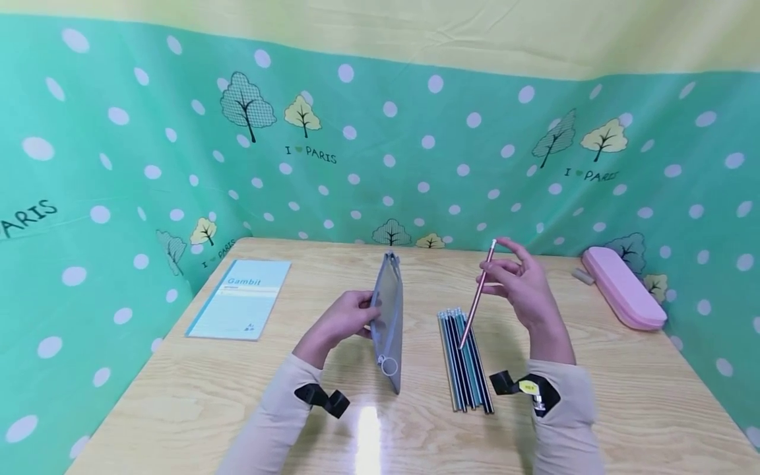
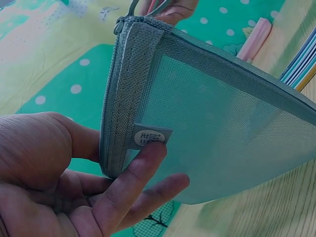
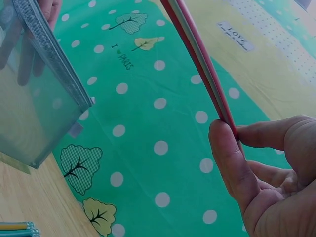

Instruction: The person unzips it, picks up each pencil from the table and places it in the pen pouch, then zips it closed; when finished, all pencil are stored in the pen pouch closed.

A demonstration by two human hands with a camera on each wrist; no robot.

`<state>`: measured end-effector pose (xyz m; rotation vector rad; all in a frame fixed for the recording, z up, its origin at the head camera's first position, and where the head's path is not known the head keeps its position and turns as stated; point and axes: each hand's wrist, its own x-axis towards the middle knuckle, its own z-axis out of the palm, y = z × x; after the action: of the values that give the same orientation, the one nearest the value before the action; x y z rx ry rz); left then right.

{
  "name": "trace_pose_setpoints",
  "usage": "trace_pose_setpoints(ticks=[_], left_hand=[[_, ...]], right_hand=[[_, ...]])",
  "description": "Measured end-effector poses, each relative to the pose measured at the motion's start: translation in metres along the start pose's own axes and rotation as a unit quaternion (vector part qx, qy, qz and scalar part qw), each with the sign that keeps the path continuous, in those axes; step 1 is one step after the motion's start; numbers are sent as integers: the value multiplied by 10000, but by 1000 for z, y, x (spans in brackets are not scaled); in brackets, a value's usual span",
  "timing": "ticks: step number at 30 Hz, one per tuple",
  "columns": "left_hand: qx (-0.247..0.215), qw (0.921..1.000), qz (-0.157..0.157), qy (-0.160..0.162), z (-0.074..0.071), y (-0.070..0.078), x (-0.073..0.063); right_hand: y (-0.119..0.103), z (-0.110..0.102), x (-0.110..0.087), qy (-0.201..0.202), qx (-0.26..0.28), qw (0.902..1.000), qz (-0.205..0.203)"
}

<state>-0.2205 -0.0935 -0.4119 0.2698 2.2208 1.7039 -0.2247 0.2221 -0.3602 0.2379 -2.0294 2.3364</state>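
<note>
One pencil is off the row and in the fingers, while the larger part of the sorting lies ahead, to judge by how things stand. The right hand [image 1: 522, 284] grips a metallic pink pencil [image 1: 477, 297], pinched between thumb and fingers near its upper, white end; the lower end slants down over the row of pencils [image 1: 466, 377], and whether it touches them cannot be told. That row, black, teal and gold-toned, lies side by side on the wooden table [image 1: 178, 396], between the two hands and unheld. The left hand [image 1: 347, 318] grips the grey mesh zip pouch [image 1: 388, 310] between thumb and fingers, holding it on edge just left of the row. Its zipped side faces up and seems parted, though how wide is hard to tell. No pencil shows through the mesh in either wrist view, so the pouch looks unfilled, and the pink pencil is outside it, well apart from its mouth. The other things sit untouched: the light blue Gambit notebook [image 1: 240, 300] at the far left, the pink pencil case [image 1: 625, 288] at the far right, its lid down, and a small grey block [image 1: 583, 276], perhaps an eraser, just beside that case.
</note>
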Motion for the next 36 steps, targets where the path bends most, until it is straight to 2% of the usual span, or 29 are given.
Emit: trace_pose_setpoints(ticks=[10, 14, 22, 36], left_hand=[[-79, 10000, 46, -30, 0, 0, -2], [-132, 9999, 45, -95, -1, 0, -2], [-121, 9999, 42, -110, 0, 1, -3], [-86, 9999, 53, -139, 2, 2, -3]], right_hand=[[10, 33, 5, 341, -172, 9991, 193], [16, 47, 7, 524, -56, 9985, 142], [19, 59, 6, 780, 39, 9969, 42], [32, 88, 10, 826, -26, 9962, -263]])
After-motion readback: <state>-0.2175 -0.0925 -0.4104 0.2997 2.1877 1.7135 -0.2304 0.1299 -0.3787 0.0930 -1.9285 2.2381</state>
